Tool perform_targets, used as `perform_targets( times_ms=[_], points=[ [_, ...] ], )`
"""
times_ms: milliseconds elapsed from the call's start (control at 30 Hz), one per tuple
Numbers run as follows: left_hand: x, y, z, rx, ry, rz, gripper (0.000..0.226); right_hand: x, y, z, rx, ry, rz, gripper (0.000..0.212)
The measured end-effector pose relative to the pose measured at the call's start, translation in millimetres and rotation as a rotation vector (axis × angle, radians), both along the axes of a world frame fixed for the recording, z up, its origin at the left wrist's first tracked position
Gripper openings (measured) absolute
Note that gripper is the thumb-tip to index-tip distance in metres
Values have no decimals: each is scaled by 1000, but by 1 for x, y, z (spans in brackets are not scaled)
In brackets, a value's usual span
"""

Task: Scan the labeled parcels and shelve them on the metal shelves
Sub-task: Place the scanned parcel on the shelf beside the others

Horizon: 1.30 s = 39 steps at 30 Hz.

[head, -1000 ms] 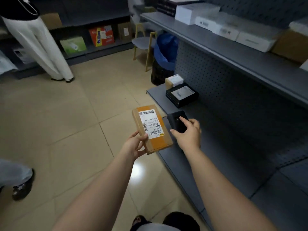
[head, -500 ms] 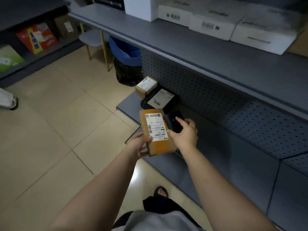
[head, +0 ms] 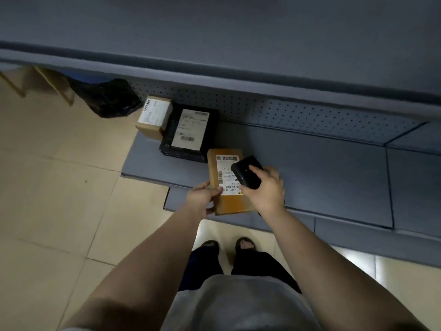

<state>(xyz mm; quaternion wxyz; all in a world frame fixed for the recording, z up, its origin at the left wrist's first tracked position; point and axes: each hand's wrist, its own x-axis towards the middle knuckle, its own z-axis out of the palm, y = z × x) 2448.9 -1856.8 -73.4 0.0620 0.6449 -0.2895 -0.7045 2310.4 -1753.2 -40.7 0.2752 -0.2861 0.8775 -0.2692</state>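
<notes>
The left hand (head: 201,199) grips the lower left edge of a brown parcel (head: 230,187) at the centre of the frame, thumb on its top face beside the white label (head: 226,174), the fingers hidden beneath; the right hand (head: 265,189) is curled round a black handheld scanner (head: 245,172), thumb lying on its upper face, and holds it over the right side of the label so that it covers part of the print; the parcel is held label up over the front part of the grey bottom shelf (head: 322,173), and whether its far end touches the shelf surface cannot be told from this angle; just beyond it, toward the upper left, a black box (head: 188,132) with a white label lies flat on the same shelf, and a small tan box (head: 155,115) with its own label sits against the black box's left side at the shelf's end; a perforated back panel (head: 298,113) runs behind them, under the broad grey upper shelf (head: 238,32) filling the top of the frame; a dark bag (head: 109,96), blurred, sits on the beige tiled floor (head: 59,187) at the upper left; the person's dark trousers and two feet show at the lower centre.
</notes>
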Motion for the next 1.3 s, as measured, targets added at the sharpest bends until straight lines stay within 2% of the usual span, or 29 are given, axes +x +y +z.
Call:
perform_targets(
  times_ms=[100, 200, 333, 500, 567, 667, 733, 800, 867, 1000, 1133, 1300],
  points=[
    [-3, -17, -12, 6, -4, -88, 56, 10, 0, -9, 8, -13, -123, 63],
    [-6, -27, -20, -68, -4, -165, 59, 24, -2, -19, -6, -45, -231, 63],
    [9, -35, -39, -314, 9, -349, 77, 43, -6, -30, 8, -59, -328, 63],
    [35, -30, -52, -560, 122, -597, 80, 61, -11, -38, 23, -66, -378, 64],
    [44, -28, -53, -832, 52, -755, 76, 68, -14, -39, 14, -53, -402, 63],
    [49, -20, -54, -1301, -77, -1170, 67, 73, -18, -41, 0, -21, -458, 62],
    [44, -14, -58, -1444, -148, -1426, 68, 74, -21, -41, 8, -9, -489, 62],
    [35, -12, -62, -1435, -245, -1650, 72, 72, -25, -41, 20, 4, -504, 62],
    [25, -19, -63, -1412, -335, -1765, 78, 67, -30, -41, 23, 11, -505, 63],
    [-3, -42, -63, -1549, -374, -1738, 77, 52, -45, -38, -8, 45, -499, 64],
    [-31, -69, -52, -1534, -467, -1780, 73, 37, -57, -35, -75, 69, -529, 62],
    [-44, -87, -58, -1605, -653, -1823, 62, 27, -59, -33, -121, 88, -554, 61]
  ],
)
